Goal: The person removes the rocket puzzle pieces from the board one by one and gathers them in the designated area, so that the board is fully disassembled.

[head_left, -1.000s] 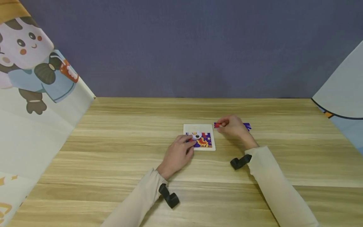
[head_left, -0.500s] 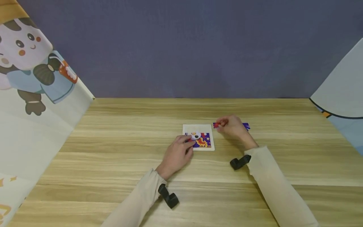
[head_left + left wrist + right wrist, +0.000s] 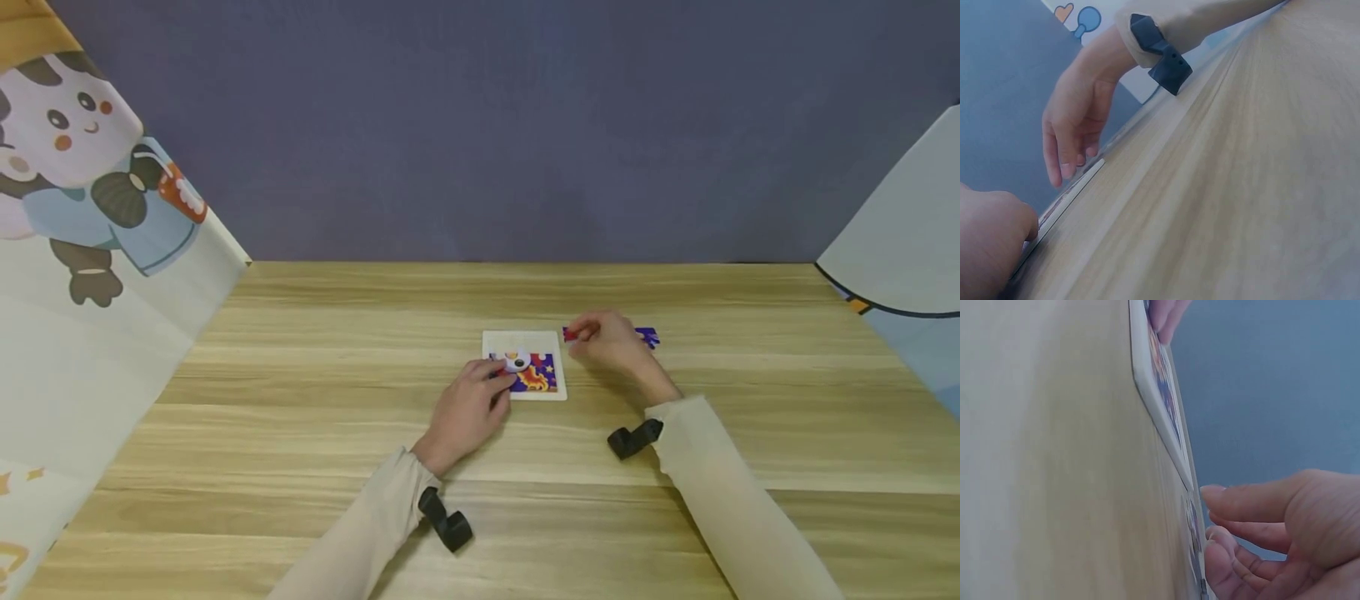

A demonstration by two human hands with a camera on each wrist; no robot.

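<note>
Standing beyond the puzzle tray (image 3: 525, 341): dark wall (image 3: 510, 133), with wood tabletop (image 3: 525, 297) between. Left hand (image 3: 467, 408) lies across tray's near-left corner, fingers relaxed; right hand (image 3: 609, 343) — loosely bent, gripping nothing visible — blocks part of the loose purple pieces (image 3: 647, 336) right of tray, their row running sideways.

From the head I look forward and down on the tabletop (image 3: 360, 333), while both wrist views skim it up close, tilted, sharing the board (image 3: 525, 340), left hand (image 3: 467, 406) and right hand (image 3: 611, 343).
</note>
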